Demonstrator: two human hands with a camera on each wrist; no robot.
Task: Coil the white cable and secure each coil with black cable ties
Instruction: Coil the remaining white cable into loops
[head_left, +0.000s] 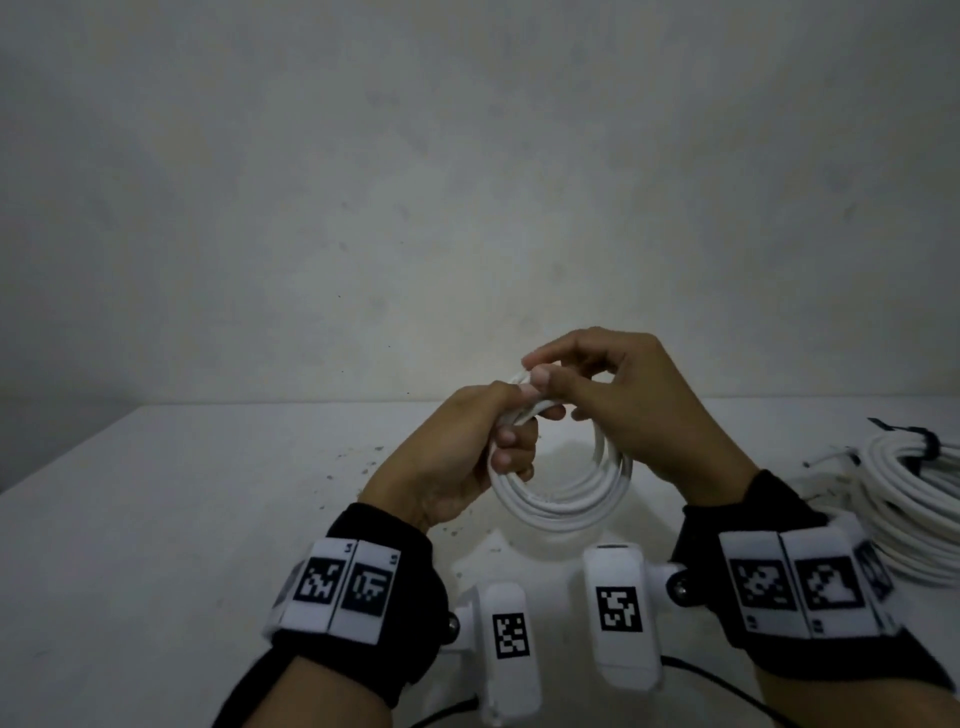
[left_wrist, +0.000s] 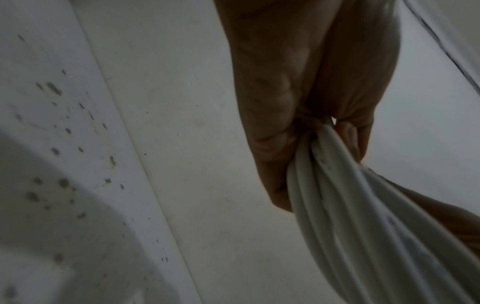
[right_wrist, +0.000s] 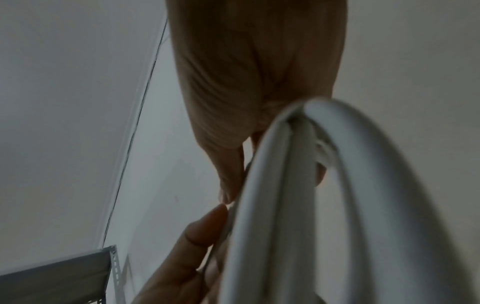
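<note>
From the head view, the coil of round white plastic-jacketed cable (head_left: 561, 483) hangs in the air just above the pale white counter (head_left: 156, 493), with the left hand (head_left: 462, 457) clenched around the bunched loops at the top left of the ring, and the right hand (head_left: 623, 410) pinching a strand right at that same spot with thumb and forefinger. Off at the right edge there's a second bundle of white cable with a black tie (head_left: 919, 493) already on it, lying on the counter. Left wrist view: the fingers (left_wrist: 272, 144) are wrapped tight round several strands (left_wrist: 337, 205), so that grip is solid. Right wrist view is blurry, but the loops (right_wrist: 298, 205) run right past the thumb tip (right_wrist: 207, 222), which touches them. I'd guess this stuff is light but springy, so it'll want to unwind; best held where all the loops cross, and the tie goes right beside that pinch.
</note>
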